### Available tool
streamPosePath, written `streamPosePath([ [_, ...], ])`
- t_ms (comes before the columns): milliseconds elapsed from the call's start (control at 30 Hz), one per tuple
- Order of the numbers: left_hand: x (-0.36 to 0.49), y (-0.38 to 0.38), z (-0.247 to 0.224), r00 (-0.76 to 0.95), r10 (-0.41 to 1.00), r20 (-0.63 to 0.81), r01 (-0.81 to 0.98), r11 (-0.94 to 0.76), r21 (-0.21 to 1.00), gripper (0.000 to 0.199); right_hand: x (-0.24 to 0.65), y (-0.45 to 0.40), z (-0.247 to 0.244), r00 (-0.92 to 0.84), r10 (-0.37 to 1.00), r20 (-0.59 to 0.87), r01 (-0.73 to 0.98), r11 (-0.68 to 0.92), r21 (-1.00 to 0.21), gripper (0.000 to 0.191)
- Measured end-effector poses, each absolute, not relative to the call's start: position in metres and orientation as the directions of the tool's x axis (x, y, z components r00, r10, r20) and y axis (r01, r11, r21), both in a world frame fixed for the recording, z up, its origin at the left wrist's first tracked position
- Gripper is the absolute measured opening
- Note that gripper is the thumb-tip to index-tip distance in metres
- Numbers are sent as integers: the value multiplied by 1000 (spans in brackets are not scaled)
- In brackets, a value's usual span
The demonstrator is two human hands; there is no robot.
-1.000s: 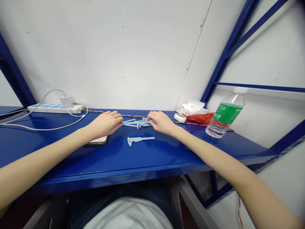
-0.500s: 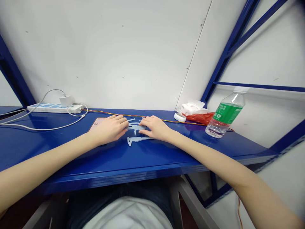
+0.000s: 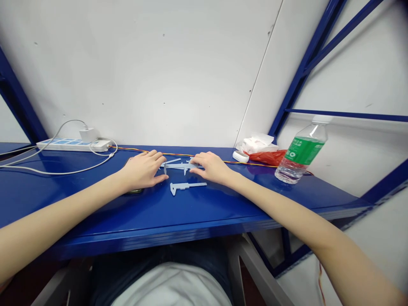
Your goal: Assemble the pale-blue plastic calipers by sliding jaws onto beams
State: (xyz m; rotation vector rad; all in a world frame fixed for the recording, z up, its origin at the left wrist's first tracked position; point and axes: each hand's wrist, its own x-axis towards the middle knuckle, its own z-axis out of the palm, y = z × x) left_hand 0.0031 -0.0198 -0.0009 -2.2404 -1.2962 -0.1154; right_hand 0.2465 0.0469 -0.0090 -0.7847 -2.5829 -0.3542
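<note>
On the blue steel shelf (image 3: 76,212), a pale blue plastic caliper (image 3: 177,167) lies flat between the hands. The right hand (image 3: 212,168) rests open, fingertips (image 3: 193,164) on its beam, no firm grip evident; the left hand (image 3: 142,171) lies open just beside it. A second caliper (image 3: 188,186) lies apart, nearer the person.

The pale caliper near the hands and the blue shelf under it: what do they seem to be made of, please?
The caliper is probably matte plastic: no metal shine. The shelf looks like glossy painted metal: it reflects light.
</note>
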Motion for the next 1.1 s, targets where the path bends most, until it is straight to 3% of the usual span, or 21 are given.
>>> streamPosePath([
  [433,3,-19,-1,534,788,307,821,-396,-412,39,246,45,-9,-760,459,460,567,815,123,18],
  [1100,9,-23,-1,627,690,361,763,-451,-464,37,239,34,-8,-793,364,489,491,856,160,17],
])
